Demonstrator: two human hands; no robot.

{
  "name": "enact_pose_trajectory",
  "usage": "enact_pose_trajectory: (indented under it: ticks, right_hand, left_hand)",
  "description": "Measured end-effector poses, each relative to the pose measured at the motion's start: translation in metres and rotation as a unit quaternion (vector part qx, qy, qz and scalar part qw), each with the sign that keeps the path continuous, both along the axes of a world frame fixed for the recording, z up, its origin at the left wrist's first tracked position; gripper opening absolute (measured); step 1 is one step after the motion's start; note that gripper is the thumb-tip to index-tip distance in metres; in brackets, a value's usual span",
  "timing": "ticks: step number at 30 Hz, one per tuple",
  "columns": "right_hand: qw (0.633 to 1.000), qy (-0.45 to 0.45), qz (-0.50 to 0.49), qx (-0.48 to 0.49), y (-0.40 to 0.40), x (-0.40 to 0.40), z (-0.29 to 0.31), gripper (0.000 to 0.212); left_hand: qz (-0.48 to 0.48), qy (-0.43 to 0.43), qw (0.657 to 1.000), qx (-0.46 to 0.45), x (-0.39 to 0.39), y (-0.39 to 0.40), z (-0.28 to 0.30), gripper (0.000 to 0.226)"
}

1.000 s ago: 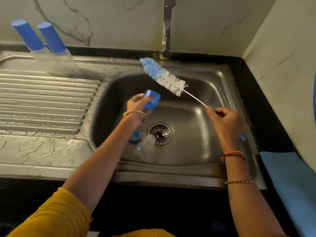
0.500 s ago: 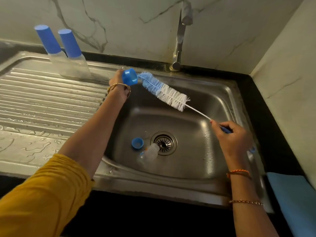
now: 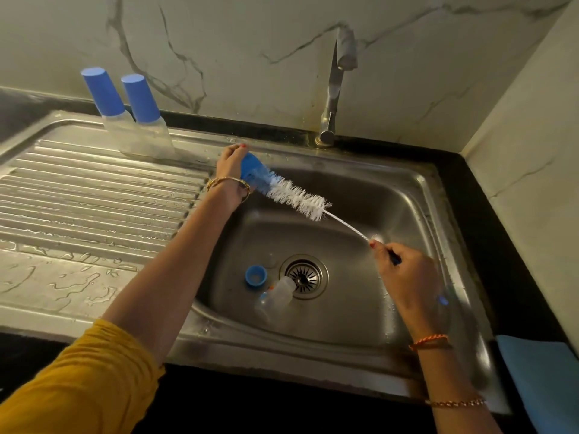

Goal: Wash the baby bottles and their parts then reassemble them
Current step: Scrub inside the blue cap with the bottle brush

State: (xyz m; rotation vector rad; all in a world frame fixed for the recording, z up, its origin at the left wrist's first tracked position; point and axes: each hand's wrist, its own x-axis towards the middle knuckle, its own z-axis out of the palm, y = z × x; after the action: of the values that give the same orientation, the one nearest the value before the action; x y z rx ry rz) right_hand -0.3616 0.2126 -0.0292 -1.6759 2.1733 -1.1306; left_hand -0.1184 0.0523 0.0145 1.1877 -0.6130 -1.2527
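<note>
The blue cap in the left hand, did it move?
Yes. The blue cap went from over the drain up to the sink's back-left rim, near the capped bottles.

A blue plastic bottle cap (image 3: 252, 172) sits over the tip of a blue-and-white bristled bottle brush (image 3: 294, 197); a clear bottle (image 3: 275, 300) lies beside a blue ring (image 3: 256, 275) in the basin, and two blue-capped clear bottles (image 3: 134, 120) stand on the drainboard.

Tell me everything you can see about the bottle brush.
The bottle brush has blue bristles at the tip, white bristles behind, a twisted wire stem and a dark blue handle. It slants over the sink. Its tip is inside the blue cap held by the left hand; the right hand grips the handle.
</note>
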Motion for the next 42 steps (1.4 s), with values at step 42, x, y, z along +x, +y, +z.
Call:
enact_pose_trajectory:
  ticks: [42]
  right_hand:
    - [0.962, 0.189, -0.017, -0.198, 0.003, -0.008, 0.011, 0.020]
  left_hand:
    - [0.064, 0.042, 0.992, -0.104, 0.015, -0.005, 0.025, 0.013]
